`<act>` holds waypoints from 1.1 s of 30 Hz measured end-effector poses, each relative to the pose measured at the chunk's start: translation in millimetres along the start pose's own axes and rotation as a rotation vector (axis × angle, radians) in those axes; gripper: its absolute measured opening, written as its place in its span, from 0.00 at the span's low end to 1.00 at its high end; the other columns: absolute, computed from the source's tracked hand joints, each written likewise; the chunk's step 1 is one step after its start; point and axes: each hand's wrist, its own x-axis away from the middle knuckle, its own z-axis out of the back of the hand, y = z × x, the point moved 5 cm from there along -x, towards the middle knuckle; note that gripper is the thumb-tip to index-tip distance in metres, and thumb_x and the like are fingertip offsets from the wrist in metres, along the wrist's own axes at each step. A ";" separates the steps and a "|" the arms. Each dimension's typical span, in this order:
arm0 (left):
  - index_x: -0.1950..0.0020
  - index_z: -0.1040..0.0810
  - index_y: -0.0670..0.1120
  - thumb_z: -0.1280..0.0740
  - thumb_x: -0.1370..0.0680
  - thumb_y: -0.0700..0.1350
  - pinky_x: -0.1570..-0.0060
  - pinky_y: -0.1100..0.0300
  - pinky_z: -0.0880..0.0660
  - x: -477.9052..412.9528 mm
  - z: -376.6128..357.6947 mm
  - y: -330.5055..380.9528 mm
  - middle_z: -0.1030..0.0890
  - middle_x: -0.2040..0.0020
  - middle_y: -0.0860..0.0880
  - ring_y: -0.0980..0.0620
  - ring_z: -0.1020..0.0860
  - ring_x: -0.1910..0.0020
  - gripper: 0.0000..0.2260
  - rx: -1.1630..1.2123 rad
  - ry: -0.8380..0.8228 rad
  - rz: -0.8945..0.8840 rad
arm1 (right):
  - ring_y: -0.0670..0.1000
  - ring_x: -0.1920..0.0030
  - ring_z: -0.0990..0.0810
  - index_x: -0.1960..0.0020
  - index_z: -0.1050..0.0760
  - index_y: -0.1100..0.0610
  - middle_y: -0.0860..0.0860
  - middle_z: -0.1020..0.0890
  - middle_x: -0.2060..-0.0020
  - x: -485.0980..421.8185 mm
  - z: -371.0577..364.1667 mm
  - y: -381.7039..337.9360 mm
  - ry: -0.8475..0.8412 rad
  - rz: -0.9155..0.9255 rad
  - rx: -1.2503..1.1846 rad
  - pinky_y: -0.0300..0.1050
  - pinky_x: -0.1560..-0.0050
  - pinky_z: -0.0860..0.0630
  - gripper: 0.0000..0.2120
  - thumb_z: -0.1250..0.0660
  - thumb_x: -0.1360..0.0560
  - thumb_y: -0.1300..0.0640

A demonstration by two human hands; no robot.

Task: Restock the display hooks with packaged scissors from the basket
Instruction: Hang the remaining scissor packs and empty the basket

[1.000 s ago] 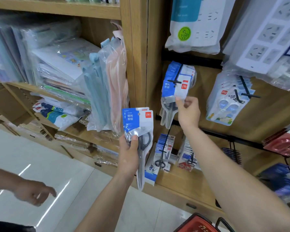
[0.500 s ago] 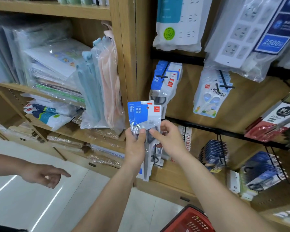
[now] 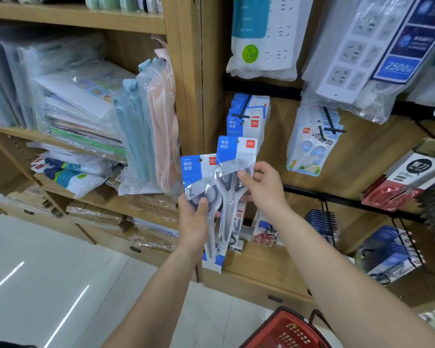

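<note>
Two scissors packs (image 3: 197, 172), one per hand (image 3: 195, 222)

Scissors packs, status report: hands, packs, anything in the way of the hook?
Left hand holds one scissors pack. Right hand pinches a second pack, below the display hook. Hook carries hung packs; tip exposed.

**Scissors: two packs off hook, rest hung**

Two blue-and-white packs with dark-handled scissors inside are held upright and overlapping. The left pack (image 3: 197, 172) sits lower, the right pack (image 3: 236, 153) higher, just below the hung packs (image 3: 255, 121) on the black hook (image 3: 241, 116). Red basket (image 3: 286, 330) at bottom edge.
</note>
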 end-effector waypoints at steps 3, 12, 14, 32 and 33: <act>0.33 0.33 0.47 0.41 0.13 0.40 0.65 0.68 0.22 -3.6 5.9 -0.2 0.20 0.45 0.46 0.60 0.18 0.66 0.10 0.013 -0.005 0.002 | 0.48 0.55 0.13 0.48 0.25 0.51 0.47 0.13 0.52 -22.3 3.8 -10.4 0.052 0.019 0.049 0.51 0.60 0.14 0.06 0.29 0.20 0.57; 0.33 0.34 0.52 0.40 0.13 0.43 0.63 0.63 0.20 -7.3 22.2 1.0 0.20 0.50 0.52 0.57 0.17 0.63 0.10 -0.011 0.016 0.024 | 0.48 0.54 0.12 0.43 0.25 0.54 0.50 0.13 0.50 -62.2 10.9 -7.5 0.088 0.001 0.122 0.52 0.55 0.14 0.10 0.28 0.21 0.54; 0.34 0.34 0.54 0.40 0.13 0.44 0.60 0.59 0.21 -8.2 24.5 1.6 0.20 0.49 0.52 0.55 0.16 0.60 0.10 -0.012 0.029 0.040 | 0.49 0.54 0.12 0.44 0.25 0.54 0.51 0.13 0.51 -64.3 11.8 -4.3 0.086 -0.006 0.128 0.54 0.55 0.14 0.09 0.28 0.21 0.54; 0.32 0.34 0.52 0.39 0.14 0.42 0.67 0.69 0.22 -14.4 23.1 4.5 0.21 0.43 0.49 0.47 0.17 0.49 0.12 0.014 0.027 0.048 | 0.53 0.51 0.15 0.50 0.26 0.52 0.51 0.17 0.51 -95.6 10.5 11.9 0.231 -0.039 0.237 0.58 0.51 0.15 0.11 0.26 0.23 0.49; 0.32 0.33 0.51 0.39 0.14 0.42 0.67 0.69 0.23 -14.0 22.3 4.4 0.20 0.43 0.49 0.47 0.17 0.49 0.11 0.012 0.024 0.050 | 0.53 0.51 0.16 0.51 0.27 0.52 0.50 0.18 0.52 -90.2 12.0 15.0 0.243 -0.042 0.252 0.57 0.49 0.16 0.12 0.26 0.23 0.47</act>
